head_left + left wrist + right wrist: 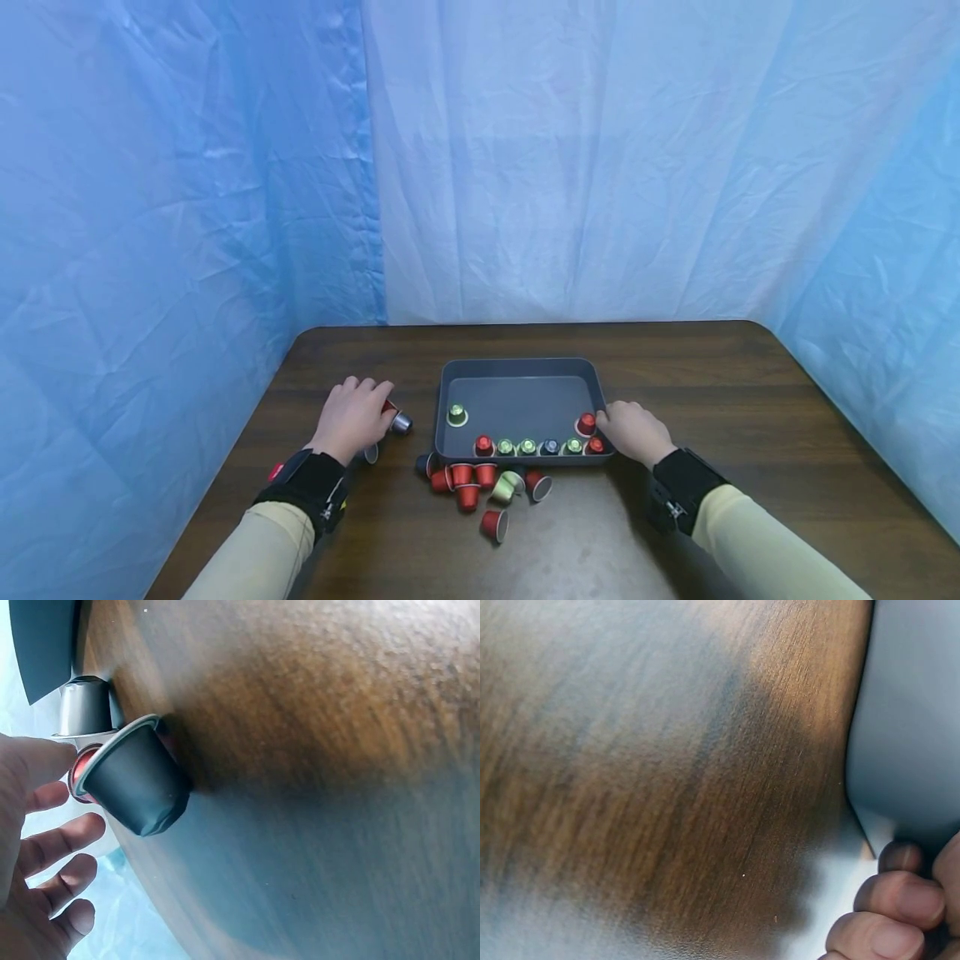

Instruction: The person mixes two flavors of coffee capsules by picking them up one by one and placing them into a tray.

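Note:
On the left of the table my left hand (352, 421) pinches a red coffee capsule (388, 407) between thumb and forefinger. A silver capsule (402, 423) lies right beside it. Closer to the camera in the left wrist view, a dark capsule (139, 780) lies on its side, partly covering the red one. My right hand (636, 432) grips the right edge of a dark grey tray (517, 367), its fingers (900, 900) curled at the outer wall. Just inside that edge, a red capsule (587, 423) sits near the fingertips.
Along the tray's near side stand red, green and blue capsules (551, 447), with one green capsule (457, 413) at its left. Several loose capsules (467, 497) lie in front of the tray; one red capsule (495, 525) is nearest me. Blue curtains (585, 167) hang around the table.

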The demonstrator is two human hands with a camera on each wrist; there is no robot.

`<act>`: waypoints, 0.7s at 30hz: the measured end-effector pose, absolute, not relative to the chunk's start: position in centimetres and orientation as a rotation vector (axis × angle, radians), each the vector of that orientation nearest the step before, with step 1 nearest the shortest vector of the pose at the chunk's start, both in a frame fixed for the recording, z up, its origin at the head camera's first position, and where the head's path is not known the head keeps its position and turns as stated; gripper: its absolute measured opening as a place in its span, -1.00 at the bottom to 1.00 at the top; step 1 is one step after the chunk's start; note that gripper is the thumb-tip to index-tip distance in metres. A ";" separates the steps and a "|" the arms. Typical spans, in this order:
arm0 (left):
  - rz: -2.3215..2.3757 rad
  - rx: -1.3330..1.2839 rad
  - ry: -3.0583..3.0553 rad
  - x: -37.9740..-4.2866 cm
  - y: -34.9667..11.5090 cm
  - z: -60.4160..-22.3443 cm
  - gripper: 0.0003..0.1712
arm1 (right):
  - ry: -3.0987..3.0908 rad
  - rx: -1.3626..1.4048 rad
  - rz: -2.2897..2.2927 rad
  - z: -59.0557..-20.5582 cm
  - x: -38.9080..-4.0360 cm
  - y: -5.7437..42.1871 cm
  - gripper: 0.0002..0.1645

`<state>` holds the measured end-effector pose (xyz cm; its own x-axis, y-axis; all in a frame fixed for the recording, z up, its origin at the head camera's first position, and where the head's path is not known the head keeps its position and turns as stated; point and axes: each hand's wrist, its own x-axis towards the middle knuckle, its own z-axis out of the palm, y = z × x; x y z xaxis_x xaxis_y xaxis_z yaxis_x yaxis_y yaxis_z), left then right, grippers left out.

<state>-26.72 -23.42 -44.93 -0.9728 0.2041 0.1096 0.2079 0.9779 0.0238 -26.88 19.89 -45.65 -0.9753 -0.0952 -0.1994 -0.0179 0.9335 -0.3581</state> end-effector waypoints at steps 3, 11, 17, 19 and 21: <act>-0.013 -0.323 -3.031 -26.7 -23.5 -45.1 -0.44 | 2.877 -0.085 -0.537 -45.6 -26.8 19.9 -0.58; 0.051 -0.372 -3.013 -26.7 -23.7 -45.5 -0.55 | 2.880 -0.092 -0.536 -45.6 -26.7 19.8 -0.58; 0.030 -0.362 -3.027 -26.6 -23.7 -45.6 -0.62 | 2.879 -0.094 -0.528 -45.5 -26.8 19.8 -0.58; 0.029 -0.357 -3.041 -26.6 -23.6 -45.6 -0.63 | 2.877 -0.091 -0.524 -45.5 -26.8 19.8 -0.57; 0.028 -0.353 -3.052 -26.6 -23.6 -45.6 -0.63 | 2.875 -0.087 -0.522 -45.5 -26.8 19.9 -0.57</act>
<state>-26.57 -23.59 -45.55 -0.9713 0.2287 0.0661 0.2275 0.9734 -0.0257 -26.81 19.85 -45.53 -0.9746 -0.0964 -0.2021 -0.0193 0.9352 -0.3535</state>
